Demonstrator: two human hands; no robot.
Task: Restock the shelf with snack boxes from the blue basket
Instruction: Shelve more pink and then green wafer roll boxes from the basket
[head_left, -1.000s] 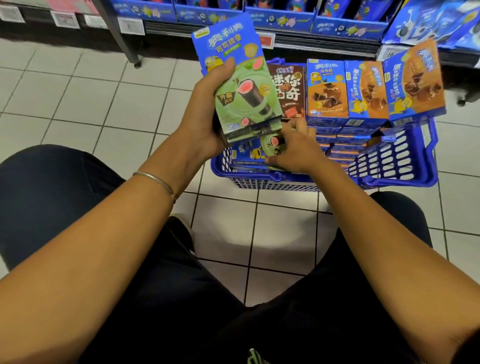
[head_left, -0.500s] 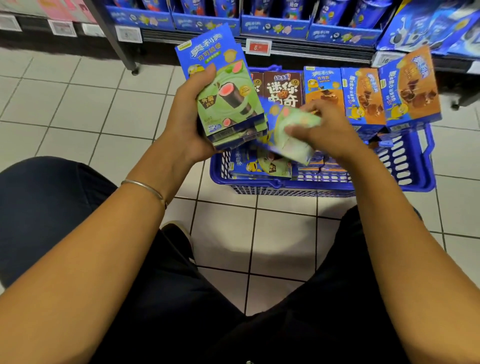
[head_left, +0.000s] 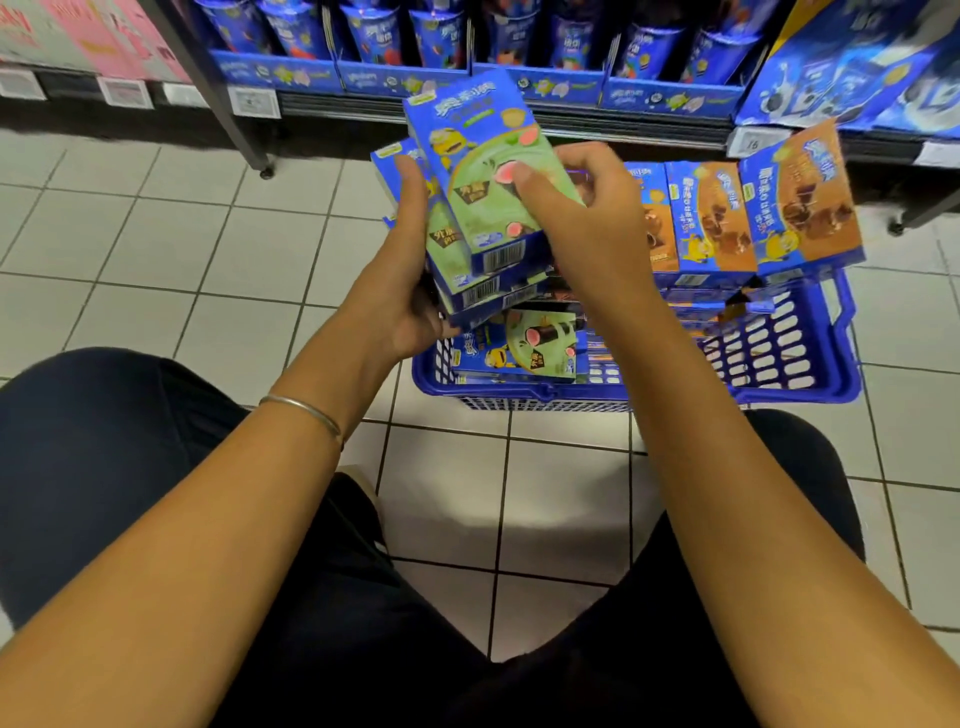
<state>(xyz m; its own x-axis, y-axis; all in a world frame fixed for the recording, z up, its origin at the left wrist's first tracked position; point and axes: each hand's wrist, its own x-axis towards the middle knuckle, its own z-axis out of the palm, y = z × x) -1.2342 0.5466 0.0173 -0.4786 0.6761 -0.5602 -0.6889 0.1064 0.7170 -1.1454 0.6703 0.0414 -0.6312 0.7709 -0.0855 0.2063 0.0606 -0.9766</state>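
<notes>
Above the blue basket (head_left: 779, 358) on the floor, the left hand (head_left: 400, 291) grips a stack of green snack boxes (head_left: 449, 244) from the side. The right hand (head_left: 592, 223) holds the top box (head_left: 483, 171), thumb on its front, fingers (head_left: 576, 158) curled around its edge. Orange boxes (head_left: 711, 218) stand along the basket's far rim. Behind it, the shelf (head_left: 332, 101) carries blue packs (head_left: 363, 26), perhaps cups; they are blurred.

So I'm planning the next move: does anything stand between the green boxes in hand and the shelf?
Nothing visible does. The left hand and right hand hold the green boxes above the blue basket, with open air up to the shelf. The row straight ahead is full of blue cups.
</notes>
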